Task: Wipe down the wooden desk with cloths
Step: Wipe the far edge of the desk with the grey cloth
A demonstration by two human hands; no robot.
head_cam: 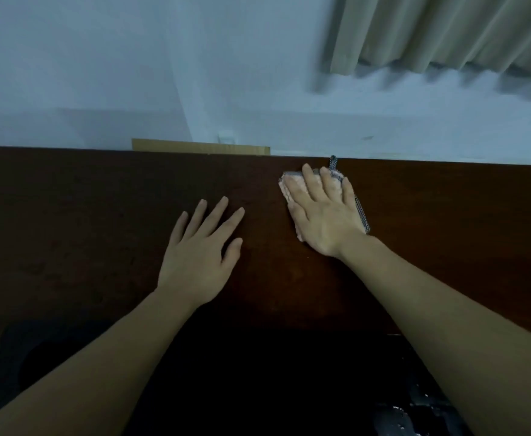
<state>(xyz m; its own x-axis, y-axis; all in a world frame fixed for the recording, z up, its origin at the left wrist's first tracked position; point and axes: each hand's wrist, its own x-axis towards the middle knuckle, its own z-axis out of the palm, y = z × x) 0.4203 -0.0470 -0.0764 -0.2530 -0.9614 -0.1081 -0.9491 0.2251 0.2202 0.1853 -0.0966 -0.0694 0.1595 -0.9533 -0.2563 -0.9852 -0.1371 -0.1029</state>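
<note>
A dark brown wooden desk (85,215) fills the middle of the head view. A folded pink cloth (291,185) with a grey patterned edge lies near the desk's far edge, right of centre. My right hand (324,215) presses flat on the cloth with straight, spread fingers and covers most of it. My left hand (199,250) rests flat on the bare wood to the left of the cloth, fingers spread, holding nothing.
A pale wall rises behind the desk. A light wooden board (201,146) stands behind the far edge. Beige curtains (446,29) hang at the upper right. A dark seat (22,357) shows below the desk's near edge at lower left.
</note>
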